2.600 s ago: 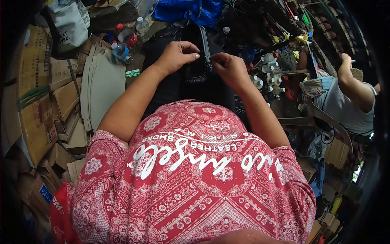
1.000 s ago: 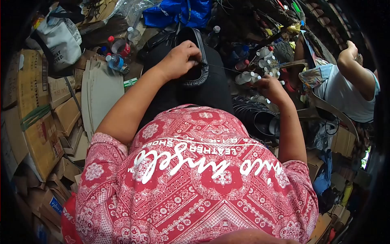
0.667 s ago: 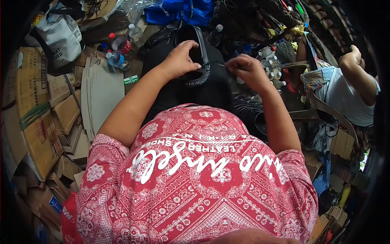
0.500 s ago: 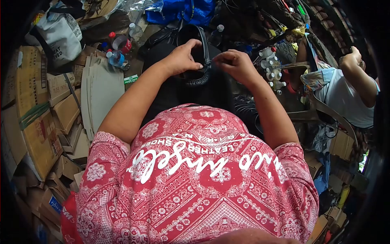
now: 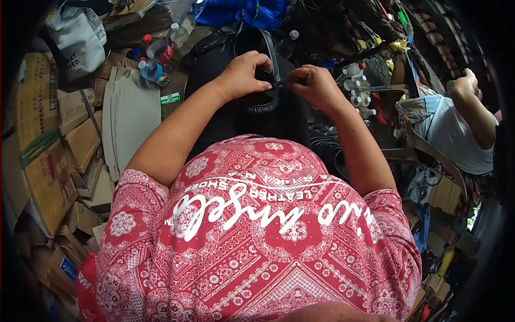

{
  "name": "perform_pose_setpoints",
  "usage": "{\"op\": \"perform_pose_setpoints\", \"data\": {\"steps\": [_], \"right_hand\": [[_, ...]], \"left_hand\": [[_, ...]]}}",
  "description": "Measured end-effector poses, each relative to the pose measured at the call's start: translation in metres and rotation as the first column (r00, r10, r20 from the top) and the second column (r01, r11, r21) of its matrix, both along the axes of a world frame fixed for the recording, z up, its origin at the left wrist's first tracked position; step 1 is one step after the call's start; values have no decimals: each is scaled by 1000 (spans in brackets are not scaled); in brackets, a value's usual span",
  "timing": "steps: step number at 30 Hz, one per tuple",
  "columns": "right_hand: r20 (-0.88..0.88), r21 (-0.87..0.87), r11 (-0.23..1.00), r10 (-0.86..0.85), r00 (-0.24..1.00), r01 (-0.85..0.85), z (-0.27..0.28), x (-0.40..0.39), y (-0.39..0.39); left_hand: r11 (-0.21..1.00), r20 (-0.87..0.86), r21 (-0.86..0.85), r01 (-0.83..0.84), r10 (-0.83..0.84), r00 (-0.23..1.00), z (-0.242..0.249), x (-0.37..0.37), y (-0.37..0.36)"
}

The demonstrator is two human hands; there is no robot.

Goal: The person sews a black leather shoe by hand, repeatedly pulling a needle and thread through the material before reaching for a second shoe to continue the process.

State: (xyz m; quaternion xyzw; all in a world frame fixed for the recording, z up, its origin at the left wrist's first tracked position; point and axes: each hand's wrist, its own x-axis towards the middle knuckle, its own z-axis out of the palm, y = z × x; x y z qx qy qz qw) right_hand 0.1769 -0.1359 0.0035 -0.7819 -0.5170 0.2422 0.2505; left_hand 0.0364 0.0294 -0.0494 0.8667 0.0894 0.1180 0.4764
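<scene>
A black shoe upper (image 5: pixel 263 106) with a puckered, stitched-looking rim lies over dark cloth on my lap. My left hand (image 5: pixel 244 75) grips its rim from the left, with the thumb at the inner edge and the fingers curled over the opening. Just right of that rim, my right hand (image 5: pixel 311 86) has thumb and fingertips pinched together. Whatever is between those fingertips is too small to make out.
Clear bottles (image 5: pixel 152 71) stand at the left, beside flat grey card pieces (image 5: pixel 131 123) and stacked cardboard (image 5: pixel 40 145). A blue bag (image 5: pixel 214 12) lies at the top. Several bottles (image 5: pixel 360 91) and a seated person in a white shirt (image 5: pixel 456 129) are at the right.
The right hand's fingertips were blurred by motion and show more sharply now, still beside the rim. The left hand keeps its grip. The whole view has shifted slightly.
</scene>
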Motion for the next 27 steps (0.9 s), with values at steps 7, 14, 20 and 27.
{"op": "perform_pose_setpoints", "data": {"steps": [7, 14, 20, 27], "right_hand": [[2, 22, 1000, 17, 1000, -17, -9, 0, -2], [-272, -65, 998, -6, 962, -13, -16, 16, -10], [-394, -94, 993, 31, 919, -74, -22, 30, -7], [-475, -116, 984, 66, 878, -137, -26, 44, -3]], "left_hand": [[997, 28, 15, 76, -76, 997, 0, 4, -1], [993, 51, 27, 116, -117, 992, 3, 6, 1], [988, 92, -4, 153, -152, 984, -2, 12, 4], [981, 69, 0, 192, -191, 979, 3, 18, 4]]}}
